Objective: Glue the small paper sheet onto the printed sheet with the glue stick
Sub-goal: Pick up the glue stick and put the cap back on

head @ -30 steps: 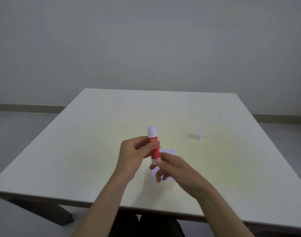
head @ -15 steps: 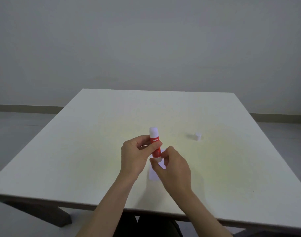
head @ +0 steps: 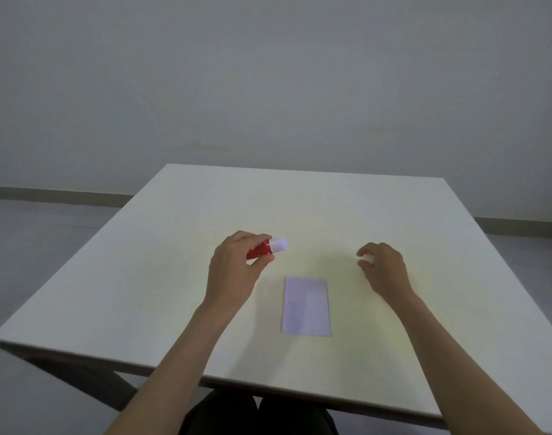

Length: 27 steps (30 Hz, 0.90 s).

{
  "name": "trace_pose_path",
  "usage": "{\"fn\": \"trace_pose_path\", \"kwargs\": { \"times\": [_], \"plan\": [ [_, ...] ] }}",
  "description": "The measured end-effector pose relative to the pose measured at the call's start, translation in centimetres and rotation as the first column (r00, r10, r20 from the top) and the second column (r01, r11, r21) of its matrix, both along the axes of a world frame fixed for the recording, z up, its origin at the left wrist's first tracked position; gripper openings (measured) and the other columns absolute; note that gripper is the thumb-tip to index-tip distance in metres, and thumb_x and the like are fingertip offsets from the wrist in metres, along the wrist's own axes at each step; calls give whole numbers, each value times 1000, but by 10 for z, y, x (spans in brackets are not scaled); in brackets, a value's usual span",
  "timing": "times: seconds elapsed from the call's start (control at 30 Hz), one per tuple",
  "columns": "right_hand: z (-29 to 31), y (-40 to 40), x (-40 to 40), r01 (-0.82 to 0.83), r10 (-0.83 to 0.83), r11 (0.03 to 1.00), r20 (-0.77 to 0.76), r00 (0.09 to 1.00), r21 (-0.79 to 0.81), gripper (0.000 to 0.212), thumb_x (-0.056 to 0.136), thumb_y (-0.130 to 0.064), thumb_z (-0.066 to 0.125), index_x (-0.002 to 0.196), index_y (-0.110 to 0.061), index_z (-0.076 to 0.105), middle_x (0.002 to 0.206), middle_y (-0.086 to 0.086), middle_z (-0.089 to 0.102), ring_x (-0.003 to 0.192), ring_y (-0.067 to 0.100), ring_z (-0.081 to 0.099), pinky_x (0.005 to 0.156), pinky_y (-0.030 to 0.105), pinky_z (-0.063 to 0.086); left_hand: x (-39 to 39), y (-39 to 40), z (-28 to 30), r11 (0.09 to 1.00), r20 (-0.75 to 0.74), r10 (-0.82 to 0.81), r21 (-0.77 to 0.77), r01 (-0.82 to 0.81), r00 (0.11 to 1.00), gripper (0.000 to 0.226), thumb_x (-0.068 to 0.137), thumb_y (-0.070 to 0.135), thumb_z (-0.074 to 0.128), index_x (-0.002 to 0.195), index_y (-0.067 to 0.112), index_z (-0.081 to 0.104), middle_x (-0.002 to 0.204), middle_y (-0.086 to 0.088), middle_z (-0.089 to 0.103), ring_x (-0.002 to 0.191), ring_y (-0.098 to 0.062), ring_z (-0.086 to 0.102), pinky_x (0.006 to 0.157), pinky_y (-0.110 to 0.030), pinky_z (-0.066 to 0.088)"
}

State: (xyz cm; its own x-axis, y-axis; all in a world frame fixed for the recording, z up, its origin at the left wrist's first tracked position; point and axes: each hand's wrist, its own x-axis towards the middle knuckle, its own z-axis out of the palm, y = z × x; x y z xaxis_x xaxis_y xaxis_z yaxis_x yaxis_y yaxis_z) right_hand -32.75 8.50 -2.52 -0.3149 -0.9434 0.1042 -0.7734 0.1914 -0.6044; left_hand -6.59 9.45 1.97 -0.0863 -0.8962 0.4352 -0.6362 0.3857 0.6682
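On the pale square table (head: pixel 174 277), a small white rectangular paper sheet (head: pixel 306 306) lies flat between both hands, nearer the person. To its upper left, the left hand (head: pixel 234 271) pinches a tilted red glue stick (head: pixel 265 248) above the surface. To the sheet's upper right, the right hand (head: pixel 383 268) curls around a small white cap (head: pixel 368 257).

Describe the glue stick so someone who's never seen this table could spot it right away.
Start at the white table and find the left hand, raised left of the pale paper sheet. The glue stick is the short tube pinched in its fingers, tilted with its white end pointing right. Its red body is the only bright colour here.
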Motion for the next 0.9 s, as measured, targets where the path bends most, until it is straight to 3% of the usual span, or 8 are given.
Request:
{"fn": "trace_pose_path", "kwargs": {
  "times": [0.03, 0.07, 0.13, 0.2, 0.33, 0.53, 0.67, 0.9],
  "plan": [
    [4, 5, 8, -8, 24, 997, 203, 979, -79, 17, 86, -2, 61, 102, -3, 65, 94, 13, 65, 75, 19, 66, 71, 29, 46, 0, 0, -1, 1000, 4, 2, -9, -2, 1000, 31, 77, 9, 75, 106, 16, 72, 95, 3, 69, 83, -12, 63, 78, -24, 51],
    [10, 13, 20, -25, 88, 989, 451, 888, -143, 16, 85, 1, 62, 101, -2, 65, 87, 11, 66, 66, 13, 67, 67, 29, 50, -1, 0, -2, 1000, -5, 0, -8, 0, 1000, 31, 77, 9, 76, 106, 16, 72, 95, 4, 69, 81, -8, 63, 78, -20, 50],
    [22, 29, 45, -71, 237, 967, 753, 613, -246, 17, 85, 1, 62, 102, -2, 64, 85, 7, 66, 67, 17, 72, 66, 24, 57, -4, 1, -3, 1000, -26, -11, 3, 11, 1000, 30, 76, 10, 76, 104, 19, 72, 92, 8, 67, 77, 1, 60, 74, -10, 46],
    [30, 40, 67, -105, 273, 961, 817, 509, -256, 15, 87, -3, 62, 101, -5, 65, 89, 6, 68, 78, 25, 73, 70, 24, 59, -8, 3, -3, 1000, -34, -11, 10, 11, 999, 27, 76, 12, 76, 101, 23, 73, 88, 11, 66, 76, 0, 59, 70, -9, 45],
    [39, 48, 89, -42, 234, 970, 873, 429, -240, 13, 88, -4, 60, 100, -4, 65, 95, 9, 67, 81, 28, 73, 74, 28, 59, -12, 7, -5, 1000, -57, -21, 22, 22, 998, 27, 76, 15, 76, 101, 25, 73, 85, 13, 65, 76, 1, 58, 69, -4, 42],
    [39, 49, 92, -57, 231, 972, 881, 414, -228, 13, 88, -3, 61, 100, -1, 64, 98, 14, 66, 81, 30, 72, 73, 28, 60, -12, 13, -10, 998, -82, -36, 57, 41, 996, 28, 75, 14, 77, 101, 23, 73, 83, 17, 63, 77, 5, 59, 69, -4, 42],
    [39, 49, 95, -88, 254, 966, 853, 456, -242, 12, 86, -5, 63, 98, -3, 65, 97, 13, 68, 78, 25, 73, 68, 24, 59, -11, 15, -12, 997, -36, -43, 69, 45, 998, 27, 76, 15, 76, 102, 22, 73, 90, 10, 68, 78, -7, 62, 72, -20, 51],
    [46, 42, 93, -258, 353, 935, 593, 723, -242, 15, 83, -7, 67, 96, -15, 66, 90, 1, 71, 71, 15, 72, 70, 20, 55, -4, 16, -5, 996, 119, -71, 57, 65, 990, 26, 78, 18, 74, 104, 22, 72, 95, 8, 69, 80, -9, 63, 74, -30, 52]
  ]
}}
